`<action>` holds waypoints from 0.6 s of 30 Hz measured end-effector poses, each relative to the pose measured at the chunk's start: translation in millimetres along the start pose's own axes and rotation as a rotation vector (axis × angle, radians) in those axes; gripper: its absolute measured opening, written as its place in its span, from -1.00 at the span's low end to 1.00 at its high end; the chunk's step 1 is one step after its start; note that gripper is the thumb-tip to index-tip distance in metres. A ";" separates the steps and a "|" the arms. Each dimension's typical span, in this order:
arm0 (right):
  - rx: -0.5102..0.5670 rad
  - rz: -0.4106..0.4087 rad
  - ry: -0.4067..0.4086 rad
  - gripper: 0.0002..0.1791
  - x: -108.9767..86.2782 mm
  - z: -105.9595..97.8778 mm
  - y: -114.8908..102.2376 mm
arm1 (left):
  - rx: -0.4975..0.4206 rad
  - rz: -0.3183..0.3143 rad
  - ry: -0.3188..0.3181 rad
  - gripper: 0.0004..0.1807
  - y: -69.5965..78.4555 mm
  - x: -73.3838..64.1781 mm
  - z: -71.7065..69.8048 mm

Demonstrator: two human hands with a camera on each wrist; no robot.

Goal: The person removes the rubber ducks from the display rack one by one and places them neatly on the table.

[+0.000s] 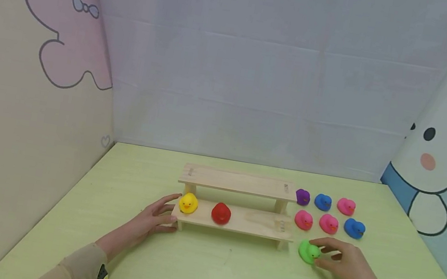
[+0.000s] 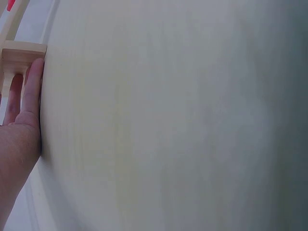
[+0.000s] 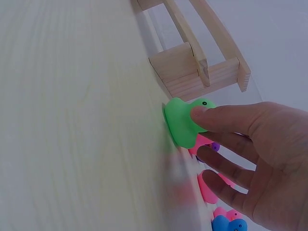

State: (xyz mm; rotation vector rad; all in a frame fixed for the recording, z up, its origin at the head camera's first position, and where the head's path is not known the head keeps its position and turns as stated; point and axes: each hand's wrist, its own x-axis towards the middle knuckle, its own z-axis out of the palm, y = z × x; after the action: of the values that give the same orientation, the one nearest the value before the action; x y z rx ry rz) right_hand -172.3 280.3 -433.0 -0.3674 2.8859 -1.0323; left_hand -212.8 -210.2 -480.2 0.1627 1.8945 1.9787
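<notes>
A two-tier wooden shelf [image 1: 239,181] stands on the table, with a yellow rubber duck [image 1: 188,203] and a red rubber duck [image 1: 221,213] on its lower step. My left hand [image 1: 151,218] touches the left end of that step; in the left wrist view its extended fingers [image 2: 32,89] lie against the wooden end. Right of the shelf, my right hand [image 1: 344,263] pinches a green rubber duck [image 1: 307,251] between thumb and forefinger. The right wrist view shows the thumb over the green duck [image 3: 180,122], its base at or just above the tabletop; the other fingers hang loosely.
Behind the green duck are two rows of rubber ducks: a purple duck [image 1: 303,197], a blue duck [image 1: 323,202] and a pink duck [image 1: 346,206] at the back, then pink ducks [image 1: 304,219] and another blue duck [image 1: 354,228]. Printed cloth walls [image 1: 257,91] border the table.
</notes>
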 end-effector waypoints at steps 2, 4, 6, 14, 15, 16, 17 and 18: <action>-0.002 0.006 -0.003 -0.62 0.1 0.2 0.2 | 0.002 0.001 0.011 -0.26 -5.0 3.0 -2.3; -0.001 0.014 -0.007 -0.62 0.0 0.3 0.0 | 0.004 0.002 0.018 -0.27 -9.2 5.5 -4.4; 0.000 0.021 -0.011 -0.62 -0.1 0.3 -0.3 | 0.010 0.004 0.020 -0.27 -11.8 6.8 -5.8; -0.038 0.007 -0.007 -0.52 -0.8 -2.4 -3.3 | 0.021 -0.004 0.023 -0.28 -12.1 7.1 -5.9; -0.047 -0.003 -0.002 -0.50 -0.5 -3.4 -4.1 | 0.023 -0.004 0.024 -0.27 -12.0 7.0 -5.8; -0.057 -0.012 0.007 -0.48 -0.1 -4.5 -4.9 | 0.023 -0.004 0.025 -0.27 -12.0 6.9 -5.7; -0.064 -0.027 0.015 -0.48 0.6 -5.8 -5.9 | 0.026 -0.001 0.025 -0.27 -11.8 6.8 -5.5; -0.068 -0.039 0.027 -0.48 1.2 -6.8 -6.8 | 0.029 0.003 0.025 -0.27 -11.8 6.8 -5.3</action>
State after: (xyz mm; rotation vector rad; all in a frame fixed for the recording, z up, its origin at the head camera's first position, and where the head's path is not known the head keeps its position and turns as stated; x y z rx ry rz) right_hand -173.0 279.1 -423.4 -0.4184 2.9550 -0.9529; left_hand -218.5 -212.7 -493.5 0.1499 1.9396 1.9649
